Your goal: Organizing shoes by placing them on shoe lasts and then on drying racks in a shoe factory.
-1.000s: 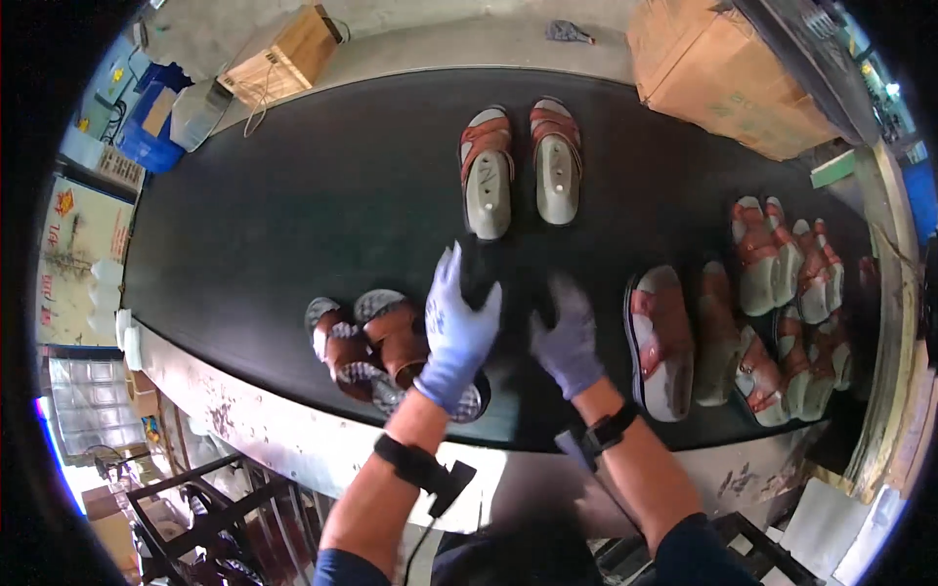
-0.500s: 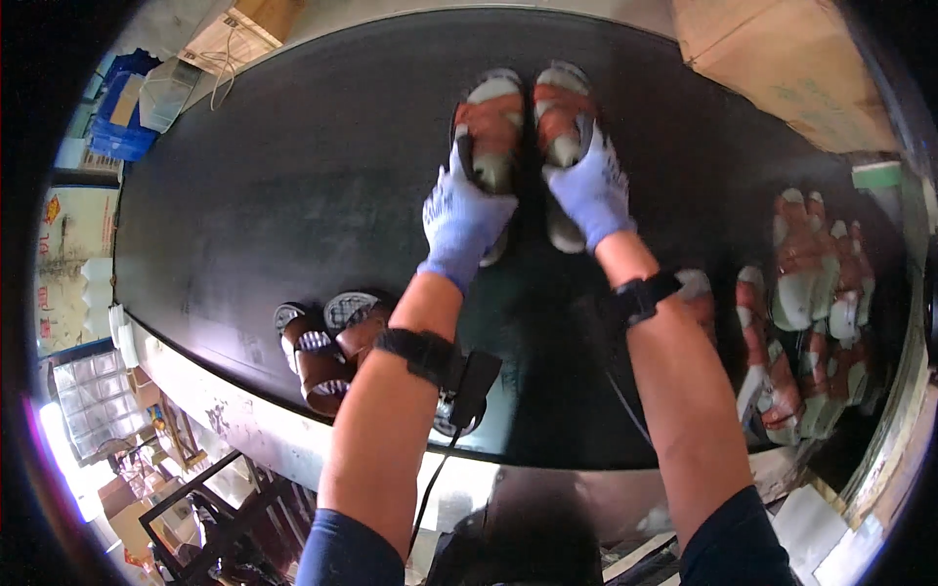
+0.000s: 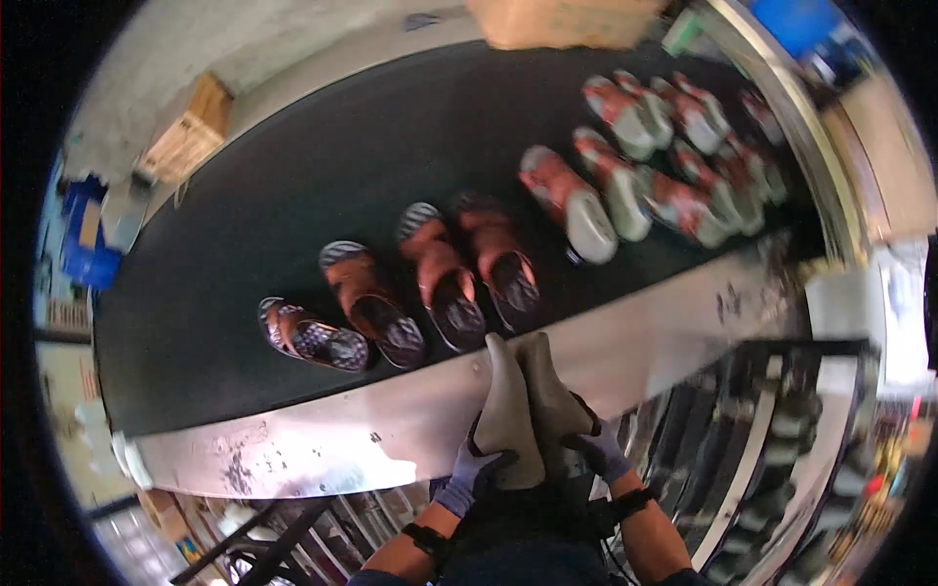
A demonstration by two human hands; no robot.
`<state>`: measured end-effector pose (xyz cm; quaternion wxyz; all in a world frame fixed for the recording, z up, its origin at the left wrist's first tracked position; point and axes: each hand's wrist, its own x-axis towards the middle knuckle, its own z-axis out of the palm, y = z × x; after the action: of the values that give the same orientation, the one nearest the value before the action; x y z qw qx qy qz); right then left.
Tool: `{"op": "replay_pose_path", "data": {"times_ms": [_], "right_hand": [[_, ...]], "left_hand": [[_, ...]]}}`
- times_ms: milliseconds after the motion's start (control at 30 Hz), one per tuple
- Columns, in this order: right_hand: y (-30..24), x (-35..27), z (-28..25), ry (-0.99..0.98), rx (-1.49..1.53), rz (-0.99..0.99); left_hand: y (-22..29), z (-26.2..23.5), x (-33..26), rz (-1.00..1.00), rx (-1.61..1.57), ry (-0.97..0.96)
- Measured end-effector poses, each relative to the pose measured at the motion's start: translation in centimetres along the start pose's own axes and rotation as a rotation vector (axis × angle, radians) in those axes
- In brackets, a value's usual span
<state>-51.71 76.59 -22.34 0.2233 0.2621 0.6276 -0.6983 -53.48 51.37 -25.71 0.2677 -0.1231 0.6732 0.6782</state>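
Two foot moulds (image 3: pixel 510 425), one each, fill my closed left grip (image 3: pixel 473 471) and right grip (image 3: pixel 604 451); slackening could drop one.

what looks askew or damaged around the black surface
The leftmost sandal lies turned more sideways than the three empty sandals beside it. The metal edge in front has dark blotches, perhaps stains or wear.

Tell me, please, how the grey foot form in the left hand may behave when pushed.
The grey foot form is probably stiff: it shows no bend in the left hand. Its smooth surface may be slippery. Its rounded sides suggest it could roll or tip.
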Motion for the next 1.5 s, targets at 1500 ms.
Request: {"op": "replay_pose_path", "data": {"times_ms": [1500], "right_hand": [[44.1, -50.3, 2.7, 1.458, 0.963, -0.069]], "left_hand": [[-8.5, 25.3, -20.6, 0.06, 0.804, -1.194]]}}
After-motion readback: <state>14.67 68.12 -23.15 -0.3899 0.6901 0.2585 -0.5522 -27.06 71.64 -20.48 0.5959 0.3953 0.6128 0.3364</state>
